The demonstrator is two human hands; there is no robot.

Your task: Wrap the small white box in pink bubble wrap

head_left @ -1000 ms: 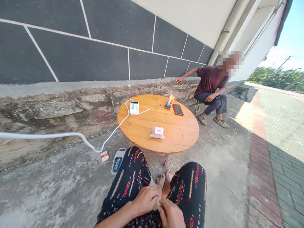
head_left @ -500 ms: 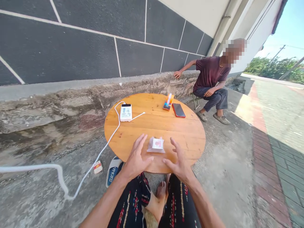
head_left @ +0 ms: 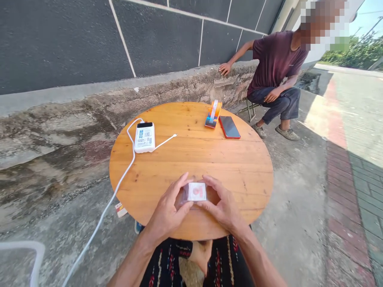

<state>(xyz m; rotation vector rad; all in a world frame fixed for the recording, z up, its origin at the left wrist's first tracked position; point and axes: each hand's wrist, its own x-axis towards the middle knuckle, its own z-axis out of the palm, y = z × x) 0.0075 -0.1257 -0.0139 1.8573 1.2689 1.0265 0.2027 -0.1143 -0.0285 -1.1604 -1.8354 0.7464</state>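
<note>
A small white box with a pink print, in clear plastic wrapping, lies near the front edge of the round wooden table. My left hand curves round its left side, thumb at the near corner and fingers at the far one, touching the wrapping. On the right side, my right hand has its fingers and thumb closed on the box's edges. The box is between both hands, its top face showing.
A white power bank with a cable is at the table's left. A tape dispenser and a red-edged phone lie at the back right. Beyond sits a person, one hand on the wall ledge.
Both hands have moved inward from either side of the box and now hold it. The view has shifted closer to the table.
</note>
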